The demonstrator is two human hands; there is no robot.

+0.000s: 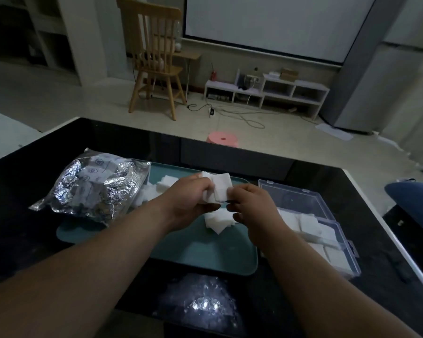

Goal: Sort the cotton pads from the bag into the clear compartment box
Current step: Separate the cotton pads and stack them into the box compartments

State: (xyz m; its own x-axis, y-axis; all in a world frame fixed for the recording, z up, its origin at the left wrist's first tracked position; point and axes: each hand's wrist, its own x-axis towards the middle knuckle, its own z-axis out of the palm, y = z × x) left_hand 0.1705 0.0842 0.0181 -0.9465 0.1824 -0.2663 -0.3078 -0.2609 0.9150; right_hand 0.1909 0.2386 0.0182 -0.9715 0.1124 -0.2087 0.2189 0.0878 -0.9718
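Bag (93, 189): on tray (205, 254) left edge; print too blurred to read.
Left hand (193, 198): curled round pad stack (220, 189), above tray centre.
Right hand (248, 203): pinches stack's right edge.
Box (293, 198): beside tray's right edge, pads (310, 228) inside.

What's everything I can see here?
foil bag: one, silver, left, partly on tray
tray: one, teal, table centre
held cotton pads: small stack, white, between both hands
loose cotton pads: several, white, on tray
compartment box: one, clear, right of tray, pads inside
table: one, black, underneath
chair: one, wooden, far left
stool: one, pink, beyond table
shelf unit: one, white, far wall
left hand: one, grips held pads
right hand: one, pinches held pads
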